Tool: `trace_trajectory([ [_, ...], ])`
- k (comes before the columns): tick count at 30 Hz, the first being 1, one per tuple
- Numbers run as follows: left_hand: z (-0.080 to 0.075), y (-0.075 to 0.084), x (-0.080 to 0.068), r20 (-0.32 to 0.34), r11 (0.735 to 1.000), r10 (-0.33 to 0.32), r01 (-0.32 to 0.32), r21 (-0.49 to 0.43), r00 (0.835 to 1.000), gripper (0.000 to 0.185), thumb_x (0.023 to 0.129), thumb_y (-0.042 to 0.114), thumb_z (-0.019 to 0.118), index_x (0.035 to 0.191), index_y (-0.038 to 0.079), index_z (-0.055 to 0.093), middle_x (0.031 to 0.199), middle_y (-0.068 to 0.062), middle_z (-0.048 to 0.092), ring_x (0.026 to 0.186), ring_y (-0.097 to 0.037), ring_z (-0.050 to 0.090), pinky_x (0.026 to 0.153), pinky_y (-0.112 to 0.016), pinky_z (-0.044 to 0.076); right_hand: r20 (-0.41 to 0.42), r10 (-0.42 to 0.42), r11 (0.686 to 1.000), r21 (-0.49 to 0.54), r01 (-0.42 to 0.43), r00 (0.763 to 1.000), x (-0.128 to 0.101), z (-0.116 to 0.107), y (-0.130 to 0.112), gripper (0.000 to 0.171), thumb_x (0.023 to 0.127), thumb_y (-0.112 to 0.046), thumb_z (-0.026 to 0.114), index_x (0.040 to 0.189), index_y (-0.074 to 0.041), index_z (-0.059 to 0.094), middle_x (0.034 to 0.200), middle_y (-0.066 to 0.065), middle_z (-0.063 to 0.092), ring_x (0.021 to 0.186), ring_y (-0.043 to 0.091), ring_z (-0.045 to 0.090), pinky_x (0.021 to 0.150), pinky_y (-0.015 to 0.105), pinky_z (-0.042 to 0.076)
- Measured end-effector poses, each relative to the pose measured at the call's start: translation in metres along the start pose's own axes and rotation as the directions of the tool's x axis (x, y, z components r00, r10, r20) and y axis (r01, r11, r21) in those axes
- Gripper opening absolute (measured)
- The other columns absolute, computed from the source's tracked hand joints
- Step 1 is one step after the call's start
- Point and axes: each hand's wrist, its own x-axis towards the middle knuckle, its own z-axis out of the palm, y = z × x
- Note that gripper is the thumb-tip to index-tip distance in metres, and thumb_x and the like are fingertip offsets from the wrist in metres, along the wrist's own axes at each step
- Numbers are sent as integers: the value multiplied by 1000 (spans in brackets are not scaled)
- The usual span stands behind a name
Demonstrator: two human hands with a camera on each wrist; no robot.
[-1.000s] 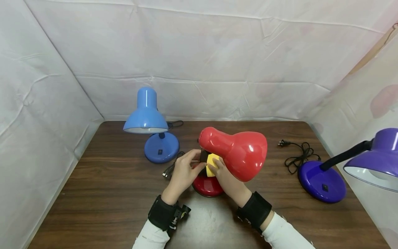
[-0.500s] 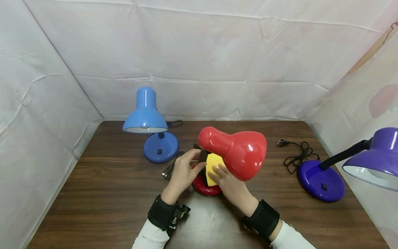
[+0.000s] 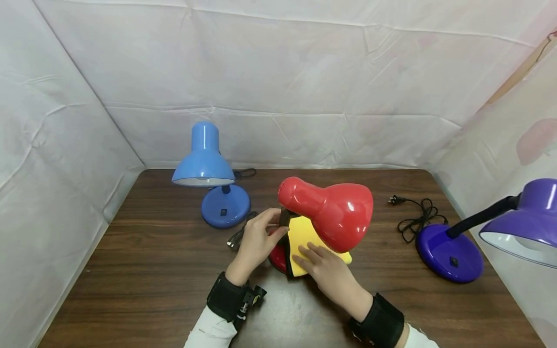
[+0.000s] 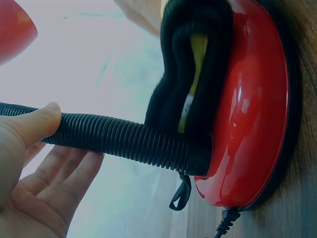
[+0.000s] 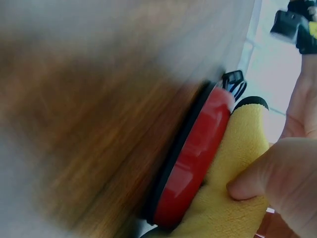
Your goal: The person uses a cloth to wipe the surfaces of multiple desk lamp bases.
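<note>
A red desk lamp (image 3: 344, 212) stands at the middle of the table, its shade turned to the right. My left hand (image 3: 256, 237) holds its black ribbed neck (image 4: 119, 136), thumb on one side and fingers on the other. Over the red base (image 4: 257, 99) lies a yellow cloth (image 3: 300, 232) with a black underside, folded over on itself. On top of this cloth my right hand (image 3: 332, 273) rests with spread fingers; in the right wrist view its thumb (image 5: 247, 183) presses into the yellow pile. The cloth hides much of the base.
A light blue lamp (image 3: 204, 166) stands at the back left. At the right is a purple lamp (image 3: 452, 253) with its coiled black cord (image 3: 419, 220). Another cord (image 3: 237, 237) lies left of the red lamp. White sheets (image 3: 278, 82) wall the brown wooden table (image 3: 143, 290).
My right hand has moved toward me and to the right over the base, and more of the yellow cloth shows, spread out. The left hand stays on the lamp's neck.
</note>
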Motion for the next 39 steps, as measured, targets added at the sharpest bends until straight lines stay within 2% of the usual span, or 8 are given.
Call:
trace_trajectory([
  [5,-1,1,0,-3,1000,-8,8,14,1000,33,77,5,73,107,12,61,96,-4,65,86,-13,65,69,-23,55,-16,-7,998,56,8,1000,-9,-6,-8,48,68,-7,80,113,-18,67,113,7,65,105,24,61,82,32,53],
  [15,-1,1,0,-5,999,-14,14,30,1000,33,77,6,73,107,11,60,94,-4,65,85,-13,65,69,-21,54,1,20,999,42,-20,1000,-9,-6,-9,52,69,-7,79,118,-20,64,119,7,62,111,24,58,85,33,52],
  [22,-1,0,0,-6,1000,-19,19,25,1000,34,76,6,74,107,10,60,96,-5,65,86,-14,65,69,-26,56,10,24,1000,6,-24,1000,1,2,4,50,70,-12,79,116,-21,65,117,6,63,110,25,58,87,35,51],
  [28,-1,2,-1,-4,1000,-21,21,15,1000,33,77,5,73,107,10,61,97,-6,65,86,-15,66,68,-28,56,-57,9,998,-68,-13,998,13,11,17,44,70,-16,79,111,-22,67,111,5,66,107,27,60,93,42,47],
  [33,-1,2,0,-1,1000,-19,19,22,1000,34,77,5,73,107,10,60,97,-6,66,86,-15,65,68,-28,56,-114,-2,994,-111,-11,993,23,17,25,40,71,-18,78,110,-21,69,110,6,67,105,28,60,92,43,47],
  [39,-1,2,0,3,1000,-16,16,8,1000,33,78,4,72,107,10,60,98,-7,65,87,-17,66,67,-32,56,-120,5,992,-122,-20,993,36,21,34,37,76,-20,74,112,-20,68,112,6,66,106,28,58,90,41,48],
])
